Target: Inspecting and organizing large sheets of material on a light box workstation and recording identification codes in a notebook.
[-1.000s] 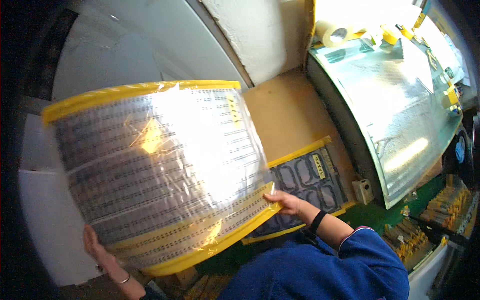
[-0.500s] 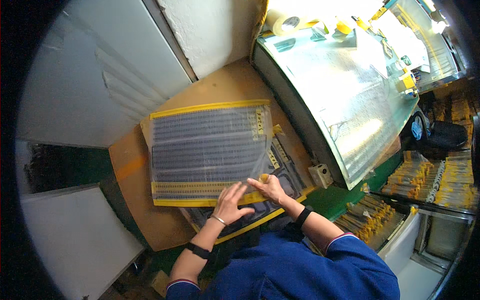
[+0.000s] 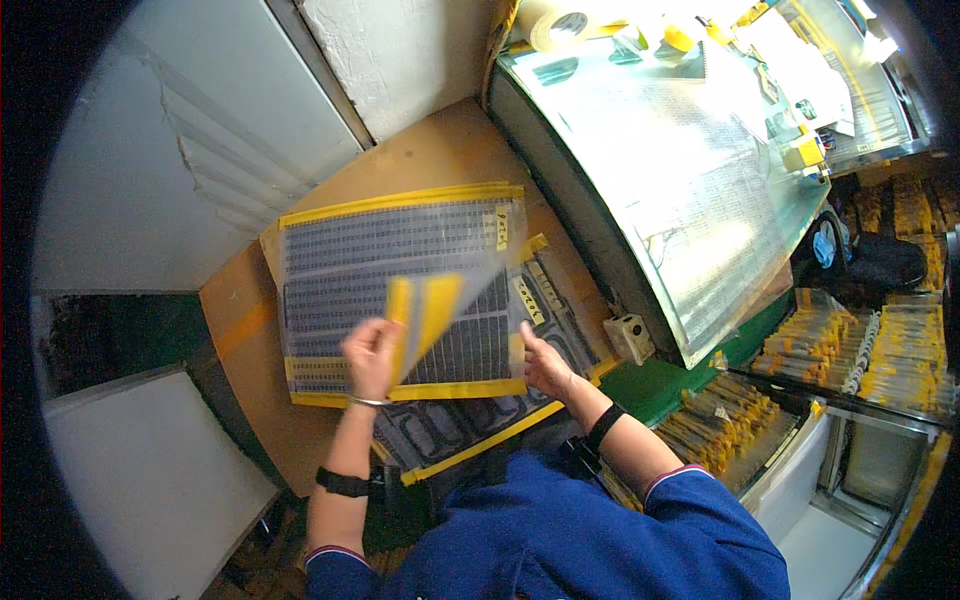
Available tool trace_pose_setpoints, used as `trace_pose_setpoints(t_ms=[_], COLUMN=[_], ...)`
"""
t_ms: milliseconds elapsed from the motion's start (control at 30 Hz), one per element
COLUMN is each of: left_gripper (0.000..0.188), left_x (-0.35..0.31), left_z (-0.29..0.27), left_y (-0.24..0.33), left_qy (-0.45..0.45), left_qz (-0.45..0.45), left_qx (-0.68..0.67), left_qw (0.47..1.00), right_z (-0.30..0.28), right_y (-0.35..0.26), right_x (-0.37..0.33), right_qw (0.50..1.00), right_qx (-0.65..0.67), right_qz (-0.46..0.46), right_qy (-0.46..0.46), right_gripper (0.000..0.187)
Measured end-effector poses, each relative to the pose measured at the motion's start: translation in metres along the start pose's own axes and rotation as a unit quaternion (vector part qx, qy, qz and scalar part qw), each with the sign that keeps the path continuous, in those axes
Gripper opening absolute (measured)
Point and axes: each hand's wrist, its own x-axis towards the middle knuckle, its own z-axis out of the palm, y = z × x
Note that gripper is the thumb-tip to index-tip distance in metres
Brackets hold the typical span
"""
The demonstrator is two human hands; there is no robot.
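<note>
A dark patterned film sheet (image 3: 380, 235) with yellow taped borders lies on a brown board. My left hand (image 3: 370, 358) is closed on the lifted corner of a top film sheet (image 3: 436, 300), which folds back toward the left. Under the raised corner shows another dark gridded film. My right hand (image 3: 548, 368) is at the stack's right edge, thumb and fingers apart; whether it touches the edge is unclear. Below lies a second yellow-edged film (image 3: 470, 425) with rounded loop shapes, partly covered by the first.
The brown board (image 3: 250, 410) sits beside a bright glass-topped light table (image 3: 690, 200) with tape rolls (image 3: 560, 28) at its back. A white socket box (image 3: 629, 338) is near the board's right corner. Several yellow-edged film bundles (image 3: 700, 430) stand at right; a white panel (image 3: 150, 480) is at left.
My left hand has moved left and peeled the top film's lower right corner up and over. My right hand has let go of that corner and shifted slightly; the whole view has moved a little.
</note>
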Motion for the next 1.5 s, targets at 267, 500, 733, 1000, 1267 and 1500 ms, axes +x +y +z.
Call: trace_pose_setpoints(t_ms=[267, 500, 733, 1000, 1267, 1500], left_gripper=[0.011, 0.017, 0.066, 0.085, 0.025, 0.048], left_x=[0.075, 0.072, 0.001, -0.18, -0.188, -0.229], left_z=[-0.066, 0.067, 0.147, 0.127, 0.072, -0.033], left_y=[0.131, 0.103, -0.021, 0.066, 0.118, 0.293], left_qy=[0.336, 0.014, -0.273, -0.32, 0.247, 0.536], left_qz=[0.311, 0.559, 0.047, 0.016, -0.143, 0.277], left_qx=[0.091, 0.192, 0.346, 0.271, 0.308, 0.309], left_qw=[0.884, 0.806, 0.896, 0.908, 0.908, 0.735], right_z=[-0.029, -0.084, -0.13, -0.056, -0.052, -0.196], right_y=[0.056, 0.035, 0.026, -0.074, -0.114, -0.137], right_x=[0.019, -0.063, -0.105, -0.164, -0.234, -0.257], right_qw=[0.975, 0.917, 0.875, 0.956, 0.897, 0.962], right_qx=[-0.189, -0.376, -0.47, -0.202, -0.244, -0.175], right_qz=[-0.105, -0.125, -0.098, 0.099, 0.021, -0.174], right_qy=[0.052, 0.049, 0.059, -0.188, -0.368, -0.119], right_gripper=[0.031, 0.025, 0.037, 0.027, 0.065, 0.043])
